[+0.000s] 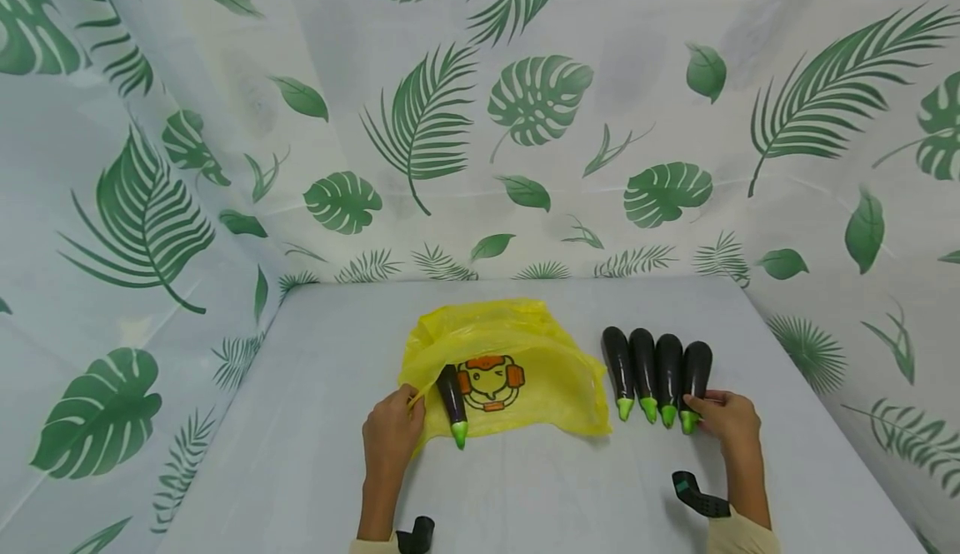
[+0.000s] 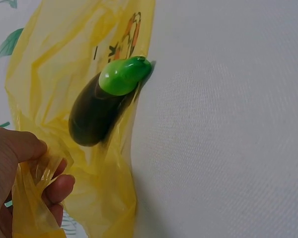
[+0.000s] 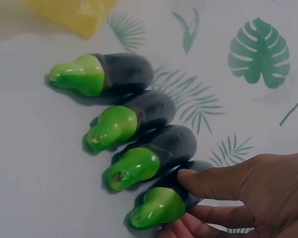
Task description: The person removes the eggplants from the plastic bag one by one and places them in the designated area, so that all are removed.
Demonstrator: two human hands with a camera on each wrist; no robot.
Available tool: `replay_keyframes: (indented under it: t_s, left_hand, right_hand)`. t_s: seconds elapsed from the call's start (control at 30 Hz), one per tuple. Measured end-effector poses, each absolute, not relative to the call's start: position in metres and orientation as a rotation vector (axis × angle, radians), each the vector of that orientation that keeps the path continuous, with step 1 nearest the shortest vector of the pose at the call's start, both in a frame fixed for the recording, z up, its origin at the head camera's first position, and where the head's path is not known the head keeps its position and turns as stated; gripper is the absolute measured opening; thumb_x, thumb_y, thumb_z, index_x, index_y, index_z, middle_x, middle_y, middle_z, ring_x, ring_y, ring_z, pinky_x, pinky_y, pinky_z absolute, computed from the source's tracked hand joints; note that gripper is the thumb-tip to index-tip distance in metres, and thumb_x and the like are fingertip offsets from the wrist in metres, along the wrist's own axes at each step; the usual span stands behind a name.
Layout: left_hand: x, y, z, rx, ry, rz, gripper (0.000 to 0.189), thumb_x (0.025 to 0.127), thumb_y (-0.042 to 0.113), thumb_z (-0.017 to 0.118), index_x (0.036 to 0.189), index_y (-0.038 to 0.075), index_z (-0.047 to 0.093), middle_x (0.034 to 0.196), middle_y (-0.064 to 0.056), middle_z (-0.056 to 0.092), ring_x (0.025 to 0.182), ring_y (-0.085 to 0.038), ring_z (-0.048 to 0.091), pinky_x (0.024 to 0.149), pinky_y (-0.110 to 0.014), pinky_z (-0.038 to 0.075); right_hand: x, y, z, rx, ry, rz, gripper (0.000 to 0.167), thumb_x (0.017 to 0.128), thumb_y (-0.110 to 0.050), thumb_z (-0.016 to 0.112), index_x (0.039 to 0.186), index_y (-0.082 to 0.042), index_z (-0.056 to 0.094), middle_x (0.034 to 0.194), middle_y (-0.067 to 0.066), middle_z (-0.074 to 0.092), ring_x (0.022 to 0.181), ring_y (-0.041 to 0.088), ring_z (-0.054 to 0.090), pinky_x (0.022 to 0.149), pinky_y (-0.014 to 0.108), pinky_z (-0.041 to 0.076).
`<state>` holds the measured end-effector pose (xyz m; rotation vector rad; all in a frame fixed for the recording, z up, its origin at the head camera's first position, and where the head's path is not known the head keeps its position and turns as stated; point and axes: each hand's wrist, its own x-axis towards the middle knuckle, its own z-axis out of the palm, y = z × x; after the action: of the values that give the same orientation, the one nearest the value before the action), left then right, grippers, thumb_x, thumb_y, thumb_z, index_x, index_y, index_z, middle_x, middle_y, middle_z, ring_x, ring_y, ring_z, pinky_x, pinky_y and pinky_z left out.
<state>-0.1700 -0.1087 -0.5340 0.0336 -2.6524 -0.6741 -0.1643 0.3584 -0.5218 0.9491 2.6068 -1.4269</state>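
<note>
A yellow plastic bag [image 1: 558, 391] with a printed cartoon face lies on the table, its mouth toward me. My left hand [image 1: 393, 425] pinches the bag's left edge between thumb and fingers and lifts it a little. Just inside the mouth lies an eggplant [image 1: 452, 400], its green stem end poking out past the rim; the left wrist view shows that eggplant [image 2: 97, 111] against the film. To the right, my right hand [image 1: 726, 416] grips the rightmost eggplant [image 1: 697, 371] of a row near its green cap. In the right wrist view, thumb and fingers stand on either side of that eggplant [image 3: 161, 206].
Several more eggplants [image 1: 642, 371] lie side by side just left of the gripped one, green ends toward me. The white table [image 1: 322, 371] meets leaf-printed sheets [image 1: 540, 229] at the back and sides. A black wrist device [image 1: 699, 496] juts beside the right forearm.
</note>
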Motion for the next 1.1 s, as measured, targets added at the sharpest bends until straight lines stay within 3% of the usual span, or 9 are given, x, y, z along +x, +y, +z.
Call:
replay_keyframes:
  t_s: [0.2, 0.5, 1.1]
  left_hand:
    - [-0.1711, -0.1082, -0.5329, 0.042, -2.661, -0.684, 0.013, 0.086, 0.019, 0.070, 0.091, 0.007, 0.070, 0.076, -0.005, 0.071, 0.057, -0.012, 0.055, 0.053, -0.029, 0.045]
    - [-0.1715, -0.1089, -0.5335, 0.038, -2.678, -0.686, 0.013, 0.087, 0.019, 0.070, 0.092, 0.007, 0.070, 0.076, -0.005, 0.071, 0.057, -0.011, 0.054, 0.052, -0.028, 0.044]
    - [-0.1681, -0.1085, -0.5324, 0.013, -2.653, -0.684, 0.011, 0.086, 0.017, 0.069, 0.091, 0.007, 0.071, 0.076, -0.005, 0.071, 0.057, -0.012, 0.056, 0.051, -0.028, 0.045]
  right_hand:
    - [-0.1658, 0.3596, -0.5253, 0.929, 2.601, -1.434, 0.062, 0.091, -0.027, 0.065, 0.130, 0.017, 0.045, 0.124, 0.039, 0.051, 0.094, 0.037, 0.062, 0.063, 0.026, 0.055]
    - [-0.1662, 0.3619, -0.5272, 0.887, 2.585, -1.426, 0.068, 0.091, -0.032, 0.065, 0.133, 0.016, 0.042, 0.129, 0.039, 0.049, 0.105, 0.044, 0.058, 0.067, 0.028, 0.056]
    - [-0.1601, 0.3620, -0.5292, 0.829, 2.574, -1.445, 0.071, 0.092, -0.036, 0.063, 0.134, 0.017, 0.040, 0.129, 0.038, 0.048, 0.104, 0.041, 0.060, 0.067, 0.025, 0.055]
